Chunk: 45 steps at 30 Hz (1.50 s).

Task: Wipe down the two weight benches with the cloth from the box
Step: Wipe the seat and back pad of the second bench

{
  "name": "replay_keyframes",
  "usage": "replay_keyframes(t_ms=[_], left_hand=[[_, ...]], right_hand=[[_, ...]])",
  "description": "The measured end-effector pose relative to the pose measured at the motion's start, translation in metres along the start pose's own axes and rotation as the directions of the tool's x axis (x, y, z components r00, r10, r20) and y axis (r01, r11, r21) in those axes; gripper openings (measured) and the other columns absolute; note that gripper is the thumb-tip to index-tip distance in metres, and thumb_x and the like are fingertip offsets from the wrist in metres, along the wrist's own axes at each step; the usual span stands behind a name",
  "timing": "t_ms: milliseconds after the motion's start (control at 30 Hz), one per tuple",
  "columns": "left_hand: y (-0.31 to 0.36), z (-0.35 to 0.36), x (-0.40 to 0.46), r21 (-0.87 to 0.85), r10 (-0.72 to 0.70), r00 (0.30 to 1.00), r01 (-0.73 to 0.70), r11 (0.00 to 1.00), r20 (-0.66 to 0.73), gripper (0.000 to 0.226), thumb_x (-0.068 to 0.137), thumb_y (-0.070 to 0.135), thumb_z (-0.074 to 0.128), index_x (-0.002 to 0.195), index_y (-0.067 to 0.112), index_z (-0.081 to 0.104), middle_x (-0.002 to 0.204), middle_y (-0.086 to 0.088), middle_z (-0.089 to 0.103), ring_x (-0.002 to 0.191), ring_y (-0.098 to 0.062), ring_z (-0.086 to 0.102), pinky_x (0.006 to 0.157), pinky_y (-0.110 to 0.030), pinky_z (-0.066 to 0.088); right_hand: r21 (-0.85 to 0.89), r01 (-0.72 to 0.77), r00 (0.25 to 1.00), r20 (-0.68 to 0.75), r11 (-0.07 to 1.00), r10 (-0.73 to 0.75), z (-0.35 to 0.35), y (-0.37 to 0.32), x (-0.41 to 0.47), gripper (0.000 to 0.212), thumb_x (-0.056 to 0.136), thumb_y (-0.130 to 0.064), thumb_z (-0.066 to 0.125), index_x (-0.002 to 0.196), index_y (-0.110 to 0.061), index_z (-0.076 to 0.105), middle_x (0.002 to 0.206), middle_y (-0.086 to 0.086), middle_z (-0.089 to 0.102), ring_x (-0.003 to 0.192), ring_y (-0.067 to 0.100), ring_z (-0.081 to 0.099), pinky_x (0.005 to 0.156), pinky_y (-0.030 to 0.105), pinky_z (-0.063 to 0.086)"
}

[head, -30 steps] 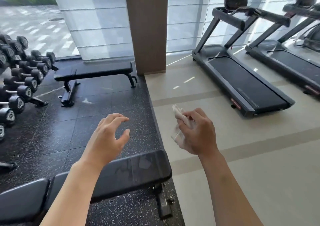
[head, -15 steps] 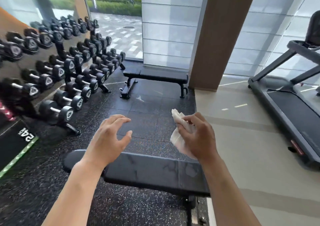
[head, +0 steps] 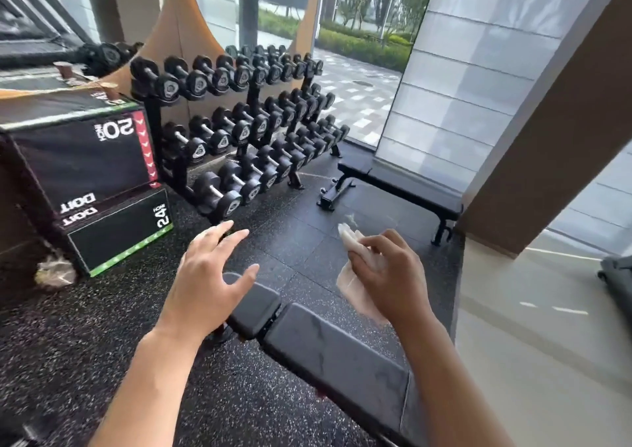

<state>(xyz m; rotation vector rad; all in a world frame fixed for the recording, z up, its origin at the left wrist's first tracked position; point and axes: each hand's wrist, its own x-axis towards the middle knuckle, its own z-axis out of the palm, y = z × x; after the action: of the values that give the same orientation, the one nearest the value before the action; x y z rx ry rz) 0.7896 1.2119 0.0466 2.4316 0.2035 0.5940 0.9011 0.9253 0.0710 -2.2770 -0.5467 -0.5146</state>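
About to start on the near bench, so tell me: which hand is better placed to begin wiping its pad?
Right. The right hand already has the white cloth in its grip, above the near bench. The left hand is open and holds nothing, over the bench's far end.

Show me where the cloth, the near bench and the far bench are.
cloth [head: 352, 286]: head view, its lower hanging part.
near bench [head: 335, 354]: head view, its long pad.
far bench [head: 400, 186]: head view, its pad top.
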Motion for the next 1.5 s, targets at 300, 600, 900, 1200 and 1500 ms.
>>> replay_keyframes(t_ms=[300, 600, 900, 1200, 1500], left_hand=[[-0.034, -0.015, -0.021, 0.044, -0.173, 0.979, 0.178, 0.983, -0.104, 0.062, 0.094, 0.05, 0.066, 0.152, 0.03, 0.053, 0.162, 0.004, 0.043, 0.154, -0.018, 0.031, 0.126, -0.055, 0.032], [0.019, 0.028, 0.026, 0.144, -0.163, 0.972, 0.188, 0.971, -0.171, 0.057, 0.094, 0.049, 0.067, 0.148, 0.031, 0.057, 0.16, 0.007, 0.046, 0.153, -0.015, 0.032, 0.128, -0.05, 0.029], [0.057, 0.051, 0.077, 0.254, -0.093, 0.975, 0.145, 0.956, -0.203, 0.056, 0.09, 0.054, 0.063, 0.141, 0.03, 0.063, 0.152, 0.007, 0.053, 0.146, -0.017, 0.041, 0.125, -0.048, 0.033], [0.014, 0.015, 0.052, 0.275, -0.194, 0.932, 0.281, 0.919, -0.305, 0.046, 0.092, 0.042, 0.075, 0.136, 0.036, 0.062, 0.15, 0.013, 0.052, 0.143, -0.017, 0.042, 0.123, -0.044, 0.034], [-0.087, -0.05, 0.044, 0.258, -0.256, 0.898, 0.358, 0.897, -0.358, 0.046, 0.092, 0.05, 0.067, 0.135, 0.037, 0.062, 0.149, 0.014, 0.052, 0.142, -0.01, 0.04, 0.119, -0.033, 0.027]], right_hand=[[0.081, 0.092, 0.989, 0.109, 0.993, -0.1, 0.05, -0.007, 0.029, 0.018, 0.087, -0.045, 0.078, 0.099, -0.032, 0.075, 0.096, -0.019, 0.06, 0.078, 0.003, 0.062, 0.066, 0.029, 0.049], [0.183, 0.108, 0.987, 0.1, 0.977, -0.128, 0.031, 0.052, 0.087, 0.02, 0.088, -0.045, 0.079, 0.102, -0.031, 0.076, 0.095, -0.019, 0.059, 0.079, -0.003, 0.061, 0.067, 0.028, 0.048], [0.305, 0.017, 1.0, 0.018, 0.952, -0.024, 0.016, 0.137, 0.117, 0.018, 0.088, -0.045, 0.076, 0.095, -0.029, 0.076, 0.093, -0.021, 0.059, 0.082, -0.002, 0.062, 0.064, 0.024, 0.044], [0.376, 0.076, 0.982, 0.13, 0.924, -0.134, 0.082, 0.086, 0.141, 0.012, 0.089, -0.038, 0.081, 0.093, -0.028, 0.074, 0.094, -0.016, 0.061, 0.084, 0.001, 0.061, 0.066, 0.024, 0.045], [0.378, 0.153, 0.951, 0.194, 0.913, -0.24, 0.182, -0.014, 0.152, 0.012, 0.089, -0.039, 0.08, 0.095, -0.03, 0.073, 0.093, -0.017, 0.058, 0.084, -0.002, 0.061, 0.063, 0.023, 0.043]])
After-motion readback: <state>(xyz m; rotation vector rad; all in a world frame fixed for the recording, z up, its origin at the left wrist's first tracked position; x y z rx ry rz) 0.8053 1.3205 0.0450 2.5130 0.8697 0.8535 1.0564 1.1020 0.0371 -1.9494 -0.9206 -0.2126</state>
